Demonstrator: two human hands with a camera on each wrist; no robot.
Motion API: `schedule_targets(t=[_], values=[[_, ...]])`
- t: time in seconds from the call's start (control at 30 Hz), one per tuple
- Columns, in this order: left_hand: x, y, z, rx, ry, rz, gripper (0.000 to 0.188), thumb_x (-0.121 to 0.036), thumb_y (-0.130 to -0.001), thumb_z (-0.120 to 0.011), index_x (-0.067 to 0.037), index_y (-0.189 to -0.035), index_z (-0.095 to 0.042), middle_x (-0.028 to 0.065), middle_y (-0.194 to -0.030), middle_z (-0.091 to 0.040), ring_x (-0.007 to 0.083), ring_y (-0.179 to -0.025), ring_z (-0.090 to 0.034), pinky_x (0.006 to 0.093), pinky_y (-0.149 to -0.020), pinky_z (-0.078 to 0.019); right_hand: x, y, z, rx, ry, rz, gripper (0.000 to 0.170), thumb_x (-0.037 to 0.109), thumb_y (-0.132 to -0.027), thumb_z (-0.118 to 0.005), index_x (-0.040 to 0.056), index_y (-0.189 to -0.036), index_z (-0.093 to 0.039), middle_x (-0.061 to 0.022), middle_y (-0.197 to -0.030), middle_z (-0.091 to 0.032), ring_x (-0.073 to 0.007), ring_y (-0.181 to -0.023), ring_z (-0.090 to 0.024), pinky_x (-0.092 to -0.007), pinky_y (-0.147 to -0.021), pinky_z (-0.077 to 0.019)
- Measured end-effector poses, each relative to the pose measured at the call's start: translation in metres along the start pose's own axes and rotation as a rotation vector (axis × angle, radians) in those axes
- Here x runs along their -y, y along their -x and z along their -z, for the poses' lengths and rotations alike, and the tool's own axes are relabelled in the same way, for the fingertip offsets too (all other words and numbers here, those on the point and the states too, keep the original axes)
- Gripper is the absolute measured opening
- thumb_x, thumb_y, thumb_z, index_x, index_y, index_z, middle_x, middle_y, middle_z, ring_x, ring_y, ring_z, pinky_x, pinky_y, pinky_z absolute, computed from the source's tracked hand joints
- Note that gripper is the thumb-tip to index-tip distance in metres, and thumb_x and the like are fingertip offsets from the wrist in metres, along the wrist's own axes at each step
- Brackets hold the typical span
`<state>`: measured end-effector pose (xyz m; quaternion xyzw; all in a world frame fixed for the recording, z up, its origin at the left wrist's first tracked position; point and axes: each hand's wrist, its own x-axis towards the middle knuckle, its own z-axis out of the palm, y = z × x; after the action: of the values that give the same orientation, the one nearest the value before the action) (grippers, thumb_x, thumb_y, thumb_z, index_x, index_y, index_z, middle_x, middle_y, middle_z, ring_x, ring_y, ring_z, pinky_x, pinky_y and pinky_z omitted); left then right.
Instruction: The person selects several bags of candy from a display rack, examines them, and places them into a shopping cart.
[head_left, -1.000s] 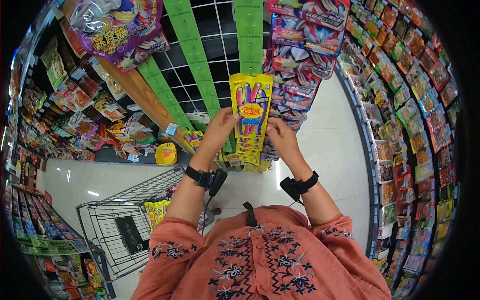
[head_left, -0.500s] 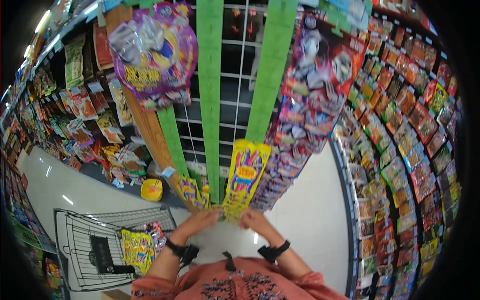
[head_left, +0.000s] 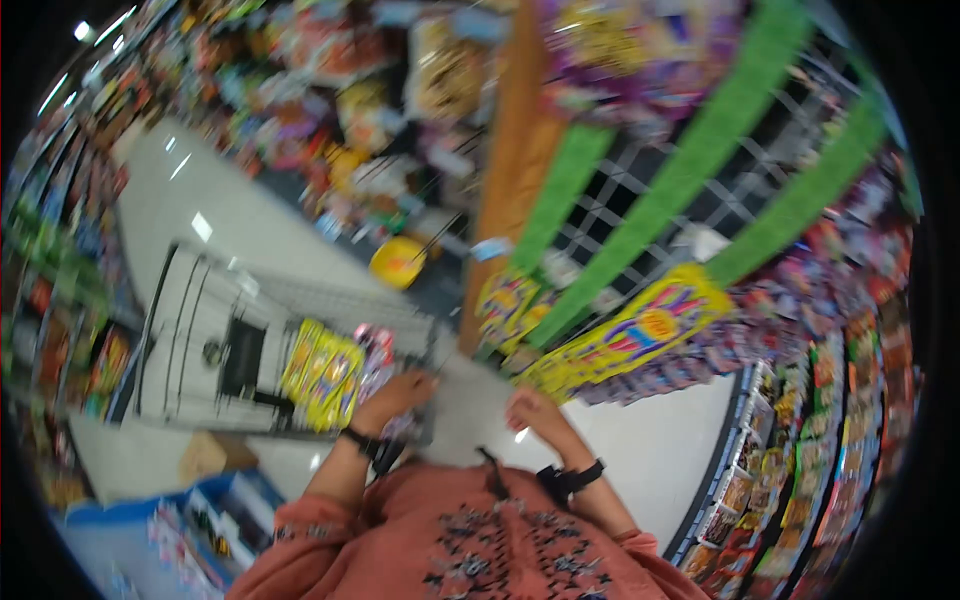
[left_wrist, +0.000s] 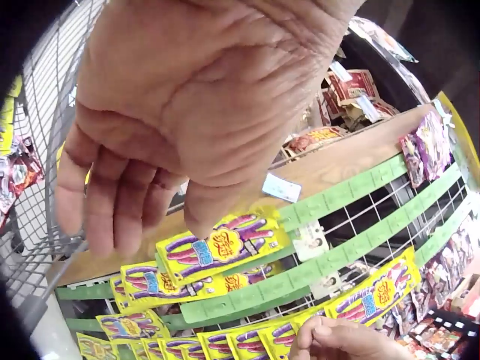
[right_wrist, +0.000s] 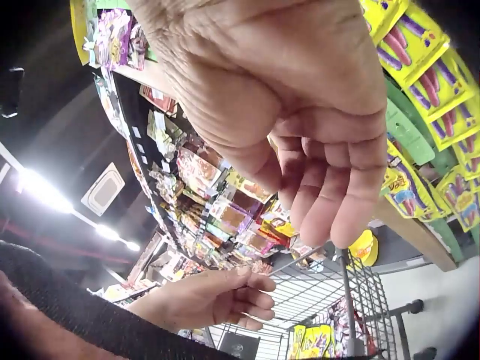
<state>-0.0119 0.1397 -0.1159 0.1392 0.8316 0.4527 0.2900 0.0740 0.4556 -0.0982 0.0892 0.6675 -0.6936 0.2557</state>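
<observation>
My left hand [head_left: 400, 392] is over the near right end of the shopping cart [head_left: 180, 345], its fingers hanging loosely with nothing in them, as the left wrist view shows. My right hand [head_left: 537, 412] is just below a row of hanging yellow candy packets [head_left: 650, 330], apart from them. In the right wrist view its fingers [right_wrist: 341, 202] are loosely bent around nothing. Several yellow packets [head_left: 325, 375] lie in the cart beside a pink and dark package [head_left: 375, 350]. The head view is blurred by motion.
Green hanging strips [head_left: 690, 150] run down a wire rack with a wooden post [head_left: 510, 170]. A yellow basket [head_left: 398, 262] stands at the shelf foot. Shelves of packaged snacks line the right side [head_left: 840, 440]. A blue-edged container [head_left: 200, 510] is at the lower left.
Both hands have left the hanging yellow candy packet they were touching and dropped lower. The head view has swung left, bringing the cart nearer the middle, with the left hand over its end.
</observation>
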Motion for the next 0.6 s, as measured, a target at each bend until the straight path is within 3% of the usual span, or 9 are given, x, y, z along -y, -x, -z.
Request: schedule_targets(t=[0.07,0.2,0.33,0.4,0.53,0.57,0.6], values=[[-0.024,0.028,0.020,-0.043,0.093,-0.003,0.040,-0.041,-0.097,-0.055,-0.003,-0.099,-0.063,0.0072,-0.079,-0.062,0.0167,-0.074,-0.054,0.0354,-0.068,-0.0451,0.012,-0.004,-0.016,0.004,0.016,0.032,0.009,0.013,-0.095,-0.053,0.0055,-0.097,-0.058,-0.0070,-0.080,-0.065,-0.0151,-0.066,-0.064,-0.0288,-0.059,-0.0538],[0.025,0.037,0.039,-0.145,0.070,0.153,0.044,-0.043,-0.095,-0.054,0.000,-0.096,-0.064,0.0124,-0.080,-0.065,0.0207,-0.074,-0.061,0.0348,-0.067,-0.0493,0.036,-0.020,-0.052,-0.034,0.042,-0.098,0.013,0.016,-0.095,-0.055,0.0029,-0.097,-0.058,-0.0077,-0.081,-0.064,-0.0159,-0.068,-0.064,-0.0284,-0.062,-0.0536],[0.068,0.047,0.076,-0.167,0.191,0.281,0.042,-0.040,-0.093,-0.056,0.000,-0.102,-0.066,0.0121,-0.084,-0.067,0.0205,-0.075,-0.064,0.0343,-0.066,-0.0518,0.051,-0.040,-0.086,-0.033,0.100,-0.180,0.016,0.017,-0.096,-0.054,0.0022,-0.096,-0.058,-0.0085,-0.082,-0.064,-0.0155,-0.069,-0.063,-0.0287,-0.064,-0.0536],[0.105,0.045,0.096,-0.215,0.267,0.310,0.039,-0.036,-0.092,-0.057,0.001,-0.101,-0.067,0.0146,-0.086,-0.068,0.0233,-0.075,-0.065,0.0371,-0.068,-0.0521,0.050,-0.050,-0.097,-0.038,0.102,-0.196,0.017,0.018,-0.097,-0.054,0.0017,-0.097,-0.058,-0.0088,-0.083,-0.065,-0.0156,-0.070,-0.064,-0.0285,-0.065,-0.0537],[0.187,0.032,0.153,-0.258,0.270,0.454,0.034,-0.030,-0.092,-0.056,0.001,-0.101,-0.066,0.0132,-0.090,-0.069,0.0254,-0.075,-0.066,0.0345,-0.064,-0.0521,0.051,-0.068,-0.121,-0.097,0.077,-0.237,0.019,0.018,-0.097,-0.051,0.0008,-0.102,-0.058,-0.0095,-0.084,-0.065,-0.0158,-0.072,-0.064,-0.0287,-0.067,-0.0543],[0.267,0.019,0.166,-0.234,0.086,0.224,0.034,-0.031,-0.091,-0.057,0.001,-0.100,-0.064,0.0132,-0.090,-0.069,0.0269,-0.076,-0.067,0.0351,-0.064,-0.0521,0.049,-0.073,-0.125,-0.118,0.060,-0.251,0.019,0.018,-0.097,-0.051,0.0008,-0.103,-0.058,-0.0097,-0.084,-0.065,-0.0157,-0.072,-0.064,-0.0287,-0.068,-0.0543],[0.301,0.013,0.170,-0.269,0.085,0.224,0.035,-0.031,-0.089,-0.059,0.001,-0.100,-0.064,0.0137,-0.091,-0.069,0.0283,-0.077,-0.067,0.0361,-0.066,-0.0522,0.046,-0.078,-0.129,-0.138,0.043,-0.266,0.020,0.018,-0.097,-0.051,0.0007,-0.104,-0.058,-0.0099,-0.085,-0.065,-0.0156,-0.072,-0.064,-0.0286,-0.068,-0.0544]])
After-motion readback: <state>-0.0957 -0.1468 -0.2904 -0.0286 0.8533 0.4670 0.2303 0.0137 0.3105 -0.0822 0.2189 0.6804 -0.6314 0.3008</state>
